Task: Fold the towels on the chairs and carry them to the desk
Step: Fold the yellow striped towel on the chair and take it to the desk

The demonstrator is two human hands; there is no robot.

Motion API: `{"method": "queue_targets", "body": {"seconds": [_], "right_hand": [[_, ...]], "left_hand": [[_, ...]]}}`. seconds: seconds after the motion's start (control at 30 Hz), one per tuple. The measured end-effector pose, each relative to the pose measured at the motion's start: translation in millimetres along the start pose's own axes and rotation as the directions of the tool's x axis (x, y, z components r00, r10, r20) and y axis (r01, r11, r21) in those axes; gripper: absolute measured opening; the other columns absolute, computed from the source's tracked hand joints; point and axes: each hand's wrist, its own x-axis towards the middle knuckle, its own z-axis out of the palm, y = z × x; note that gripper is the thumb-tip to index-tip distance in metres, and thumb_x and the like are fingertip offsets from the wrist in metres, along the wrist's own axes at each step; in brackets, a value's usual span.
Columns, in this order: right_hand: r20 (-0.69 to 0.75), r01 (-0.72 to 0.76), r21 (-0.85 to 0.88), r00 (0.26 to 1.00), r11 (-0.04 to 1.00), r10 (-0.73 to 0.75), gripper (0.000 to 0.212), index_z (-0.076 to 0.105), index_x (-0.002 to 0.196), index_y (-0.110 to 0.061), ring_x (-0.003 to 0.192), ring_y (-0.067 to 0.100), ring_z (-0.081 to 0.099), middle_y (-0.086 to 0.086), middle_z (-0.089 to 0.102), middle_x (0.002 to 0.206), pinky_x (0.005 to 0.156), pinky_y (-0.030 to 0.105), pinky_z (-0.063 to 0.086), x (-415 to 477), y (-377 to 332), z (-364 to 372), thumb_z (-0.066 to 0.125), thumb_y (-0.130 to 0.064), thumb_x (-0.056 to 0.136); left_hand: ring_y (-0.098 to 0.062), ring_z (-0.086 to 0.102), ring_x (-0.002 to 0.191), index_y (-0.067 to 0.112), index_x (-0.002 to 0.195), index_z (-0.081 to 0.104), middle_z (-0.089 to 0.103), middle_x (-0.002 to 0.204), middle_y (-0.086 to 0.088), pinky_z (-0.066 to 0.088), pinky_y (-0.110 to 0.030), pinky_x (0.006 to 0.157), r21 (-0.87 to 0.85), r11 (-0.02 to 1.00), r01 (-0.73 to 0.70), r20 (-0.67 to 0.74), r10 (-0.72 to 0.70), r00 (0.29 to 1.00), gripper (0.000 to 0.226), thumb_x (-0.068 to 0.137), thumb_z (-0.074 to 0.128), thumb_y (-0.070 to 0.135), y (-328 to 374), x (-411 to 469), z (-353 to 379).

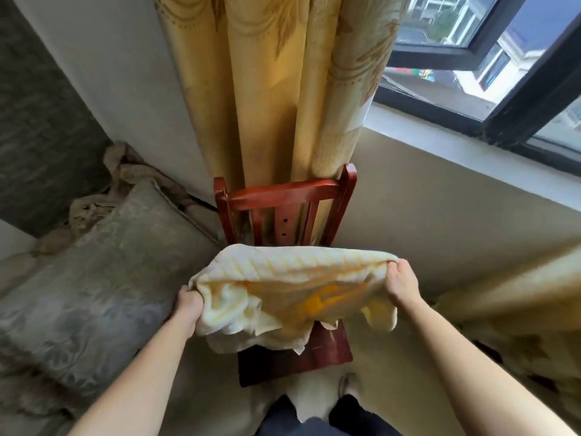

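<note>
Holding towel (292, 287) stretched above chair (284, 196) seat | left hand (188, 305) grip clenched on left edge, right hand (402, 283) grip pinching right corner | step: folding under way | next: likely bring edges together evenly; desk not visible

no readable text, label, brand or number shows on anything in view

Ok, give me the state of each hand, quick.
Left hand: closed, gripping the left end of the yellow towel.
Right hand: closed, gripping the towel's right end.
</note>
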Motion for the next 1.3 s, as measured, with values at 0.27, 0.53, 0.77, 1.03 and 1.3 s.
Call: {"method": "queue_targets", "body": {"seconds": [0.27, 0.53, 0.77, 1.03, 1.3], "right_hand": [[-0.114, 0.213, 0.366, 0.976, 0.906, -0.183, 0.029, 0.054, 0.09, -0.004, 0.089, 0.024, 0.051, 0.005, 0.054, 0.088, 0.066, 0.034, 0.038, -11.9, -87.4, -51.5, 0.036, -0.025, 0.1], [0.075, 0.74, 0.257, 0.626, 0.622, -0.776, 0.031, 0.06, 0.093, -0.014, 0.087, 0.016, 0.056, 0.003, 0.063, 0.085, 0.079, 0.035, 0.048, -44.9, -143.9, -81.7, 0.043, -0.036, 0.105], [0.136, 0.915, 0.152, 0.354, 0.373, -0.925, 0.015, 0.052, 0.089, -0.034, 0.071, 0.01, 0.048, -0.01, 0.051, 0.067, 0.073, 0.032, 0.042, -60.9, -140.5, -110.8, 0.049, -0.035, 0.103], [0.111, 0.773, -0.435, 0.556, 0.463, -0.824, 0.038, 0.058, 0.098, -0.021, 0.091, 0.029, 0.062, 0.001, 0.062, 0.095, 0.063, 0.034, 0.042, 11.4, -80.9, -146.6, 0.045, -0.056, 0.098], [0.304, 0.78, -0.452, 0.592, 0.434, -0.747, 0.042, 0.059, 0.084, -0.021, 0.083, 0.024, 0.056, -0.002, 0.048, 0.086, 0.064, 0.033, 0.04, 24.2, -61.9, -136.6, 0.073, -0.06, 0.077]], "left_hand": [[-0.029, 0.05, 0.121, 0.02, 0.118, 0.059, 0.057, 0.125, -0.008, 0.037, -0.041, 0.099, 0.229, 0.919, -0.32, 0.026, 0.323, 0.946, 0.074, 0.082, 0.035, 0.081, 47.4, -66.4, 3.1], [-0.028, 0.002, 0.149, 0.036, 0.155, 0.014, 0.0, 0.16, 0.003, 0.019, -0.054, 0.118, 0.544, 0.618, -0.567, 0.284, 0.5, 0.818, 0.119, 0.058, 0.064, 0.085, 62.3, -128.8, 40.9], [-0.028, 0.017, 0.144, 0.035, 0.136, 0.053, 0.031, 0.151, -0.007, 0.03, -0.049, 0.113, 0.544, 0.452, -0.707, 0.33, 0.659, 0.676, 0.047, 0.092, 0.061, 0.046, 79.8, -152.3, 92.0], [-0.035, 0.062, 0.089, 0.002, 0.101, 0.058, 0.064, 0.088, -0.018, 0.038, -0.034, 0.068, 0.298, 0.627, -0.72, -0.15, 0.775, 0.613, 0.019, 0.101, 0.039, 0.007, 132.0, -164.8, 70.8], [-0.043, 0.064, 0.085, 0.002, 0.109, 0.058, 0.066, 0.094, -0.024, 0.044, -0.041, 0.069, 0.635, 0.222, -0.74, -0.134, 0.975, 0.177, 0.026, 0.104, 0.037, 0.017, 195.3, -182.7, 34.1]]}}
